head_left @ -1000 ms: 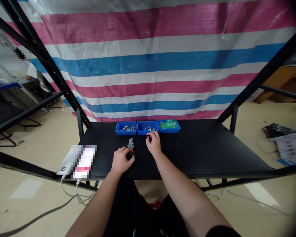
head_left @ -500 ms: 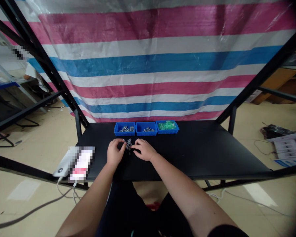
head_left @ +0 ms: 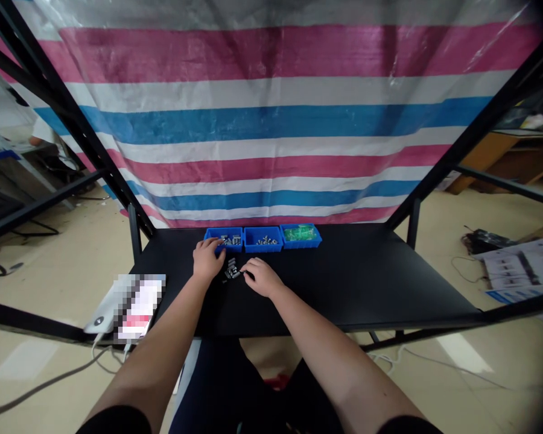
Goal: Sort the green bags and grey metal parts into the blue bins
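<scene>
My left hand reaches to the front wall of the left blue bin, its fingers stretched over the rim and its thumb apart. Short silvery metal cylinders lie in that bin. In front of the bins, several similar metal cylinders form a small loose group on the black table. My right hand is at the right side of this group, index fingertip at the nearest cylinder and thumb held apart below. Nothing shows clearly between its fingers.
The middle blue bin holds small metal parts; the right blue bin holds green pieces in clear wrapping. A phone and a white device with cables lie at the table's left edge. Black frame posts and a striped sheet enclose the table.
My left hand has left the metal cylinders and moved forward to the left bin. My right hand stays beside the group. The whole view has shifted slightly.
</scene>
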Motion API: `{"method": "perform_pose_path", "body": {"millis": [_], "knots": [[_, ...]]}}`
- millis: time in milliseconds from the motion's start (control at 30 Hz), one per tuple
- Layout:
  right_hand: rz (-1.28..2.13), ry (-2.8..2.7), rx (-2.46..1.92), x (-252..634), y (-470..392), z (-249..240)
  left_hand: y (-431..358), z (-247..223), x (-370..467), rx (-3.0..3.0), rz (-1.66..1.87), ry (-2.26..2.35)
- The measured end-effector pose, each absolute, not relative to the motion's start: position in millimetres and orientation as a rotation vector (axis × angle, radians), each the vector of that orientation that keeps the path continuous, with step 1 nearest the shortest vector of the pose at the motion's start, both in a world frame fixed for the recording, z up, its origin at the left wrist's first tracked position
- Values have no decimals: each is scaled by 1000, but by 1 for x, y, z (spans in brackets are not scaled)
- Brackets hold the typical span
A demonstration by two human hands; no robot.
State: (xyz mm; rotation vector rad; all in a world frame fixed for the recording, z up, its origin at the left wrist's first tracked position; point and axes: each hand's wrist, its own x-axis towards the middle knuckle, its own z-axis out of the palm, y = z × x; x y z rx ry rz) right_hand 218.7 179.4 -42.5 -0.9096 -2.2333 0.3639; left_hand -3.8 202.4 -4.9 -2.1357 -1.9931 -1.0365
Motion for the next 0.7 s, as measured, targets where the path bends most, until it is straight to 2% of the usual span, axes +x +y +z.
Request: {"method": "perform_pose_path", "body": {"millis": [267,400,700], "knots": [[503,-1715,-1100,226,192,-55,146,-34,-15,-2114,-1181,-2026],[523,-1505,-1149,229,198,-57,122,-36,-17,-2233,-1121,-2075],[180,-1535,-1331,255,228,-29,122,-35,-4,-2310,-801,-2098]]}}
